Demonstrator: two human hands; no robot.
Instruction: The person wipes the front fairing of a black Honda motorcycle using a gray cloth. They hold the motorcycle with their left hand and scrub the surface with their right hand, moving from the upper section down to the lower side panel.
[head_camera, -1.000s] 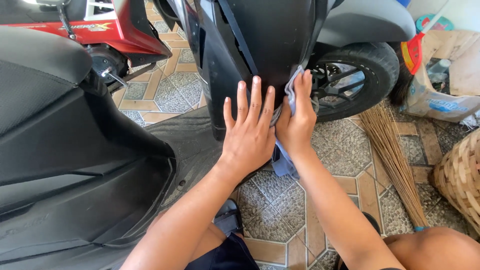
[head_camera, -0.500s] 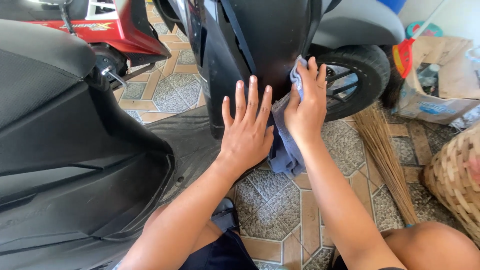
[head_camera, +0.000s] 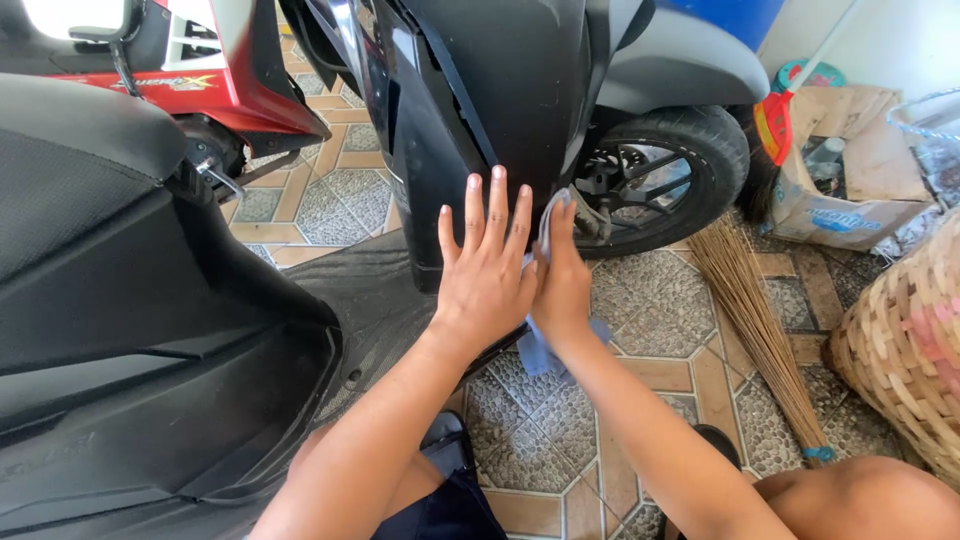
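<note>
My left hand (head_camera: 485, 270) lies flat, fingers spread, against the black front leg shield (head_camera: 470, 110) of a scooter. My right hand (head_camera: 562, 275) presses a grey-blue cloth (head_camera: 537, 345) against the lower edge of the same panel, right beside my left hand and touching it. The cloth hangs down below my right hand toward the tiled floor. The scooter's front wheel (head_camera: 665, 175) sits just behind the panel on the right.
The scooter's black seat and footboard (head_camera: 130, 330) fill the left. A red motorbike (head_camera: 190, 70) stands at the back left. On the right lie a stick broom (head_camera: 750, 310), a woven basket (head_camera: 900, 340) and a cardboard box (head_camera: 850, 180).
My right hand has slid down the panel with the cloth, from beside the wheel to next to my left hand. The left hand has stayed flat on the panel.
</note>
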